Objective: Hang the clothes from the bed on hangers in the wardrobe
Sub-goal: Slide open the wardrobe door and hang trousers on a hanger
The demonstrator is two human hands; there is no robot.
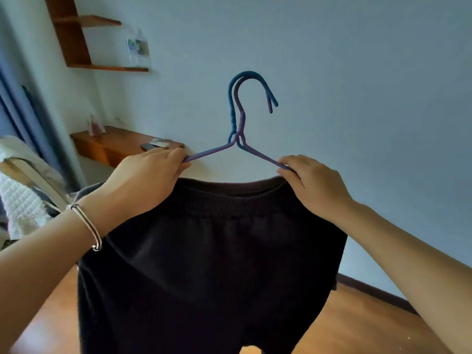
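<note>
1. Both hands are raised in front of the person and set well apart. The left hand [148, 175] pinches the end of one sloping hanger arm, and the right hand [315, 186] pinches the end of the other arm.
2. Two wire hangers are held together as one: a blue hanger [231, 108] and a purple hanger [212, 152]. Their necks touch, and both hooks point up and curve to the right.
3. One black garment [217, 264] hangs below the hangers, held up in the air between the hands. Its gathered waistband [229, 208] stretches from hand to hand.
4. Each hand also grips a top corner of the waistband. The hands hide the hanger ends, so it cannot be told whether these sit inside the waistband.
5. At the bottom edge of the view the cloth splits into two legs.
6. One silver bracelet [88, 226] sits on the left wrist.
7. Behind all this is a pale wall [357, 98]. Two wooden shelves are fixed high on its left part, an upper shelf [89, 20] and a lower shelf [109, 68].
8. One clear bottle [136, 49] stands on the lower shelf.
9. Lower down, one wooden desk [115, 144] stands against the wall. It bears a dark phone [148, 146] and a pale remote [159, 143], which lie just beside each other.
10. A blue curtain [25, 111] hangs at the far left, with a white quilted cover [18, 200] below it.
11. A wooden floor [357, 323] shows at the lower right.
</note>
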